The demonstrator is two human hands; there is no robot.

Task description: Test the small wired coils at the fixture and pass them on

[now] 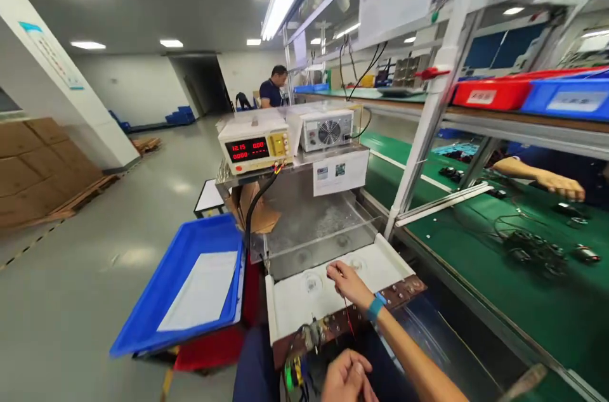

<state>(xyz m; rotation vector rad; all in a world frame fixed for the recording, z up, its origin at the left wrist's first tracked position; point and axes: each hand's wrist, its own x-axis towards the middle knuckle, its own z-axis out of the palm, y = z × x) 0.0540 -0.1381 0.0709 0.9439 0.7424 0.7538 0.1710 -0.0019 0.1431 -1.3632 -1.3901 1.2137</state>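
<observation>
My right hand (351, 283), with a blue band on the wrist, is over the white tray of the fixture (292, 313). Its fingers are pinched together, and a thin red wire (349, 319) hangs below it; what the fingertips hold is too small to name. Nearer to me, my left hand (348, 378) is in front of the brown terminal strip (390, 296), its fingers curled; anything between them is hidden. Behind the tray stands a power supply (254, 147) with red digits, its black cable running down.
A blue bin (176, 262) with white sheets stands at the left. On the right, a green bench (457, 243) bears dark cabled parts, and another person's hand (561, 183) reaches over it. A metal post (423, 129) rises beside the fixture.
</observation>
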